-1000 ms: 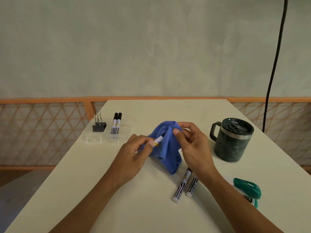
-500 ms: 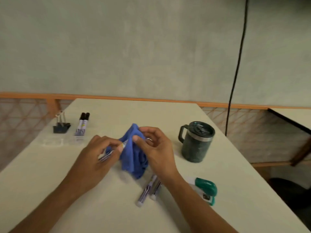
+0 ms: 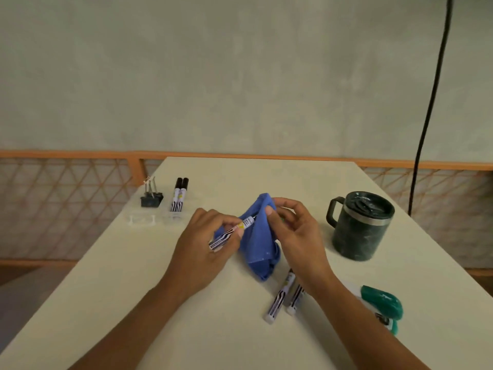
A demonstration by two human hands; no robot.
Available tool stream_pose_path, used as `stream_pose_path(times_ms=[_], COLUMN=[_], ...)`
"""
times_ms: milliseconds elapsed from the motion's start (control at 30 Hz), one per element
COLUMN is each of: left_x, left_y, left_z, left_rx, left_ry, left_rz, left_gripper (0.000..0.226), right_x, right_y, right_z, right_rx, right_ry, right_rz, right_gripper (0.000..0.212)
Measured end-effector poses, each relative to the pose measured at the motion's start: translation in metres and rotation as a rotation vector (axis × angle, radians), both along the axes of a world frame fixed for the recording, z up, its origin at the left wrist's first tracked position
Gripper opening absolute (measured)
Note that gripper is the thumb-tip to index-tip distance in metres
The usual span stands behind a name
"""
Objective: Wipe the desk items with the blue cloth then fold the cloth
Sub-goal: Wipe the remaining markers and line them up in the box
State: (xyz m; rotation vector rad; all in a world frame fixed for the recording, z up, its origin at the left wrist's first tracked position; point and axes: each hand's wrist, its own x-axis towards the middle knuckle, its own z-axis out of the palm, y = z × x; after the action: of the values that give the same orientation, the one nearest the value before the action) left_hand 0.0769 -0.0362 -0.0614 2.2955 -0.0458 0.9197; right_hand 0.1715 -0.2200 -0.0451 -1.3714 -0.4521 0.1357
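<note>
Where soft blue cloth (image 3: 260, 244) bunches, a cylindrical marker (image 3: 229, 234) pokes in.

A crumpled blue cloth (image 3: 260, 241) is held upright, its lower end on the desk (image 3: 186, 329), and a striped white marker (image 3: 231, 234) is laid slantwise against it.

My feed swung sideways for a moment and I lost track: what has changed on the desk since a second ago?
Only the view swung right and back. The left hand still grips the marker, tip in the blue cloth, which the right hand still pinches round it; nothing taken up or let go. The mug, stapler, two loose markers and binder clip stayed put.
</note>
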Motion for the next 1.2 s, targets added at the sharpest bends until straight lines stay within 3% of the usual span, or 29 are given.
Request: stream_pose_path(times_ms=[333,600,833,1033,1200], left_x=[0.000,0.002,0.003,0.004,0.003], left_y=[0.004,0.011,0.009,0.013,0.012], left_z=[-0.001,-0.006,-0.004,-0.006,-0.007], left_rx=[0.003,0.140,0.278,0.373,0.317], left_ry=[-0.053,-0.126,-0.225,-0.274,-0.209], left_rz=[-0.003,0.081,0.123,0.170,0.136], left_gripper=[0.020,0.023,0.023,0.021,0.023], right_x=[0.007,0.002,0.007,0.001,0.005], right_y=[-0.002,0.004,0.005,0.006,0.004], right_z=[-0.002,-0.005,-0.005,-0.003,-0.004], right_rx=[-0.038,-0.019,0.010,0.028,0.020], right_ry=[-0.039,0.042,0.066,0.090,0.065], right_rz=[-0.141,-0.039,-0.133,-0.012,-0.075], right_gripper=[0.008,0.029,0.017,0.029,0.027])
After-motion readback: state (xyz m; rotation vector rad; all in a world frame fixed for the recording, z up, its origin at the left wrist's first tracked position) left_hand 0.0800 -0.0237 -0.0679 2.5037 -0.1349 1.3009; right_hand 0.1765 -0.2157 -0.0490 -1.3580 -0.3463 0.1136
